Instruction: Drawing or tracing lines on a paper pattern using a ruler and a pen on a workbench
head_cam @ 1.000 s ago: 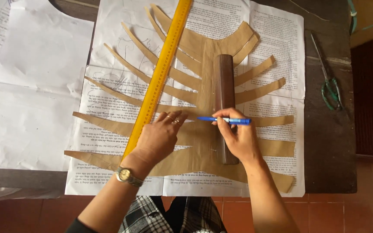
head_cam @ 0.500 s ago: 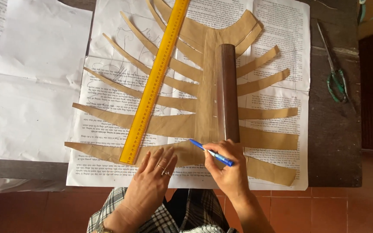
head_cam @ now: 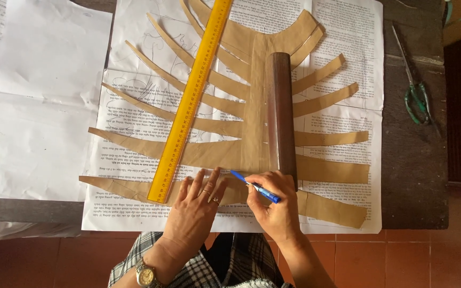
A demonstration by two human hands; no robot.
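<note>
- Dark wooden table (head_cam: 412,176) stands over a red tile floor (head_cam: 401,261); printed paper sheets (head_cam: 342,32) and plain white sheets (head_cam: 33,106) cover most of it.
- On the printed sheets lies a brown paper pattern (head_cam: 252,133), cut into long curved strips that spread to both sides from a middle spine, like a fishbone.
- A dark wooden bar (head_cam: 281,112) lies along the spine as a weight, and a yellow ruler (head_cam: 190,101) lies slanted from 7 o'clock to 1 o'clock across the left strips.
- The right hand (head_cam: 273,205) is closed around a blue pen (head_cam: 254,186), with the tip pointing to 10 o'clock and resting at the lower end of the spine, just at 7 o'clock of the bar.
- The left hand (head_cam: 198,205) lies flat and wide, fingers spread, on the lowest strips near the ruler's lower end; it holds nothing. There are rings on it, and a watch is on the wrist.
- To mark well here, I judge that the flat hand should keep firm pressure so the thin strip does not slide, and the pen should move lightly, because the paper can wrinkle or tear.
- Both forearms come from 6 o'clock, with wrists low and close to each other.
- Green-handled scissors (head_cam: 416,90) rest well apart at 3 o'clock.
</note>
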